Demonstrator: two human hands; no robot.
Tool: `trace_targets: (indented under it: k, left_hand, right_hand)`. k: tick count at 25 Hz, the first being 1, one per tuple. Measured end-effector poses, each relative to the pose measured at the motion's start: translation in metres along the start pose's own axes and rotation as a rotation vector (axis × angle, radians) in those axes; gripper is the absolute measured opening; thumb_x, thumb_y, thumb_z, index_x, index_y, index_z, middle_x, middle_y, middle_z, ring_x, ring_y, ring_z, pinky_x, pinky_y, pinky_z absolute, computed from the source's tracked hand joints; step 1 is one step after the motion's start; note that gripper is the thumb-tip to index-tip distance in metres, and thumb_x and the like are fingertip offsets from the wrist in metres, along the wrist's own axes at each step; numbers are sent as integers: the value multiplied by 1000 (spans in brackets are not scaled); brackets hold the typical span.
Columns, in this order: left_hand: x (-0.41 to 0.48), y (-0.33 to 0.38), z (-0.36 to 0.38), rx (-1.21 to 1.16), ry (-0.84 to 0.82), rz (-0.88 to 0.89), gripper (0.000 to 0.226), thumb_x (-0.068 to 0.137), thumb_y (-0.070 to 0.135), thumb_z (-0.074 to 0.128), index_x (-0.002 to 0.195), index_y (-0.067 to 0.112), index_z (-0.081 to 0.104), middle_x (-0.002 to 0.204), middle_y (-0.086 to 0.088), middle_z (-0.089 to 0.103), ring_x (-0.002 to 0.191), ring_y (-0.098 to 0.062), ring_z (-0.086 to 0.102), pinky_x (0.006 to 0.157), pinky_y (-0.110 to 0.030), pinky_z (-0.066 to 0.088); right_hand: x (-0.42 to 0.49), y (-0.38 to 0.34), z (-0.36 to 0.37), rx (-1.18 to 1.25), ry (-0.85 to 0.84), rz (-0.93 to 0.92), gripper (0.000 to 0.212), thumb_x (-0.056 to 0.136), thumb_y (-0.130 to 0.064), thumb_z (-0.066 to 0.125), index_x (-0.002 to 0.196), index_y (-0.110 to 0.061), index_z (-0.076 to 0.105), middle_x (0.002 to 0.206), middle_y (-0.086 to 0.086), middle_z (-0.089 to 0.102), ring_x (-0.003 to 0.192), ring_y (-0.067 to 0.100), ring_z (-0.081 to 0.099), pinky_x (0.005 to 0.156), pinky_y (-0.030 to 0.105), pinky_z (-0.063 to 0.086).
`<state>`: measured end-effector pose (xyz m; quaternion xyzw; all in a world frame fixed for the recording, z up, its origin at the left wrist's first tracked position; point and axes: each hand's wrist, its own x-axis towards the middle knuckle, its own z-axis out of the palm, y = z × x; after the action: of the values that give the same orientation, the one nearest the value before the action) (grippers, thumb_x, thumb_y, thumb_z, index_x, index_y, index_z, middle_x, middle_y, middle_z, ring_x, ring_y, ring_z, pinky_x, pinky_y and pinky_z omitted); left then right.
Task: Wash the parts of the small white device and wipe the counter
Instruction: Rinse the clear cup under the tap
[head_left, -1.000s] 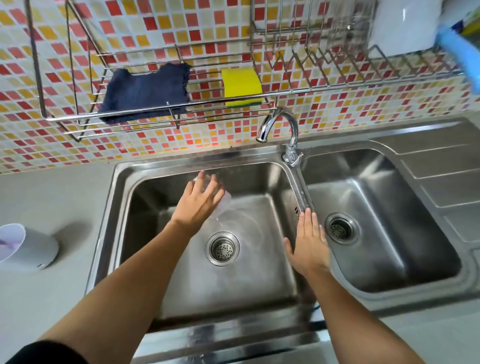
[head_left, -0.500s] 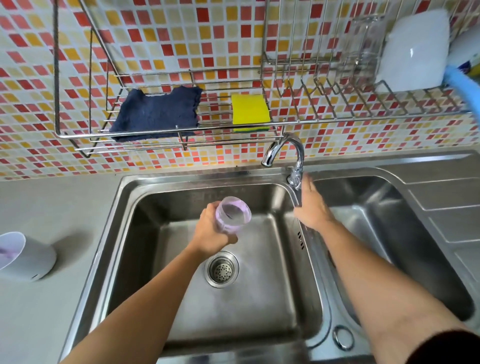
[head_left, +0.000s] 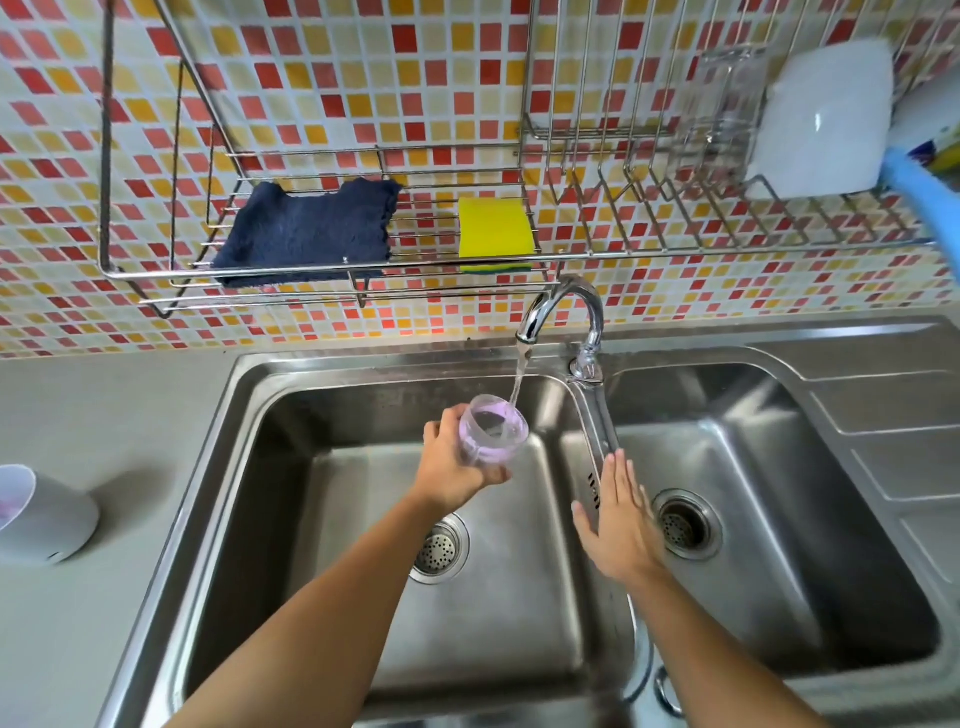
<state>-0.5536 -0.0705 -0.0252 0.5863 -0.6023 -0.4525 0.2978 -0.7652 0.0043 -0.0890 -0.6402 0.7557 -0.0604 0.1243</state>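
Head | steel double sink (head_left: 519, 618), grey counter (head_left: 104, 415), mosaic tiles (head_left: 322, 78) | left hand (head_left: 451, 475) grips cup (head_left: 493, 434) | right hand (head_left: 619, 530) released

Home kitchen: sink (head_left: 332, 384), dish rack (head_left: 623, 254)

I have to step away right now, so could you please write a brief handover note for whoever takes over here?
Left hand grips the clear purple cup under the running tap, over the left basin.
Right hand open, flat above the basin divider, holding nothing.
White device body sits on the counter, far left.
Done: cup rinse under way.
Left: finish the cup, wash the other parts, wipe the counter; dark cloth and yellow sponge wait above.
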Motion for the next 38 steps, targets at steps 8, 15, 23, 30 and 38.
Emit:
trace_targets:
  k: [8,15,23,30,38]
  left_hand:
    - [2,10,21,-16,-29,21,79,59,9,85,125,20,43,110,10,44,110,-10,33,85,-12,30]
    - [0,5,19,-25,-19,-3,79,59,9,85,125,21,44,100,24,38,111,-10,33,90,-17,30]
    - [3,6,21,-179,-81,-86,78,45,15,89,110,31,50,110,4,55,109,-19,54,93,-44,50]
    - [-7,1,13,-294,-133,-104,60,63,-6,81,112,10,50,97,-3,60,76,-9,59,59,-17,52]
    - [-2,-2,8,-280,-134,-76,78,54,5,86,118,32,51,112,4,64,101,-15,62,86,-31,54]
  right_hand:
    - [-20,3,14,-57,87,61,79,81,-50,21,144,-2,23,153,13,21,141,25,21,111,38,17]
    - [-20,4,16,-67,65,63,79,83,-51,23,145,-2,22,153,13,21,141,24,20,111,39,18]
    - [-19,6,17,-63,89,40,81,82,-52,19,146,-3,14,155,11,11,143,22,9,113,37,10]
    - [-20,5,17,-70,87,37,82,81,-53,17,147,-4,13,156,10,10,144,22,9,113,35,6]
    - [-19,5,18,-63,85,38,83,80,-54,18,147,-4,13,156,11,11,144,23,9,113,36,8]
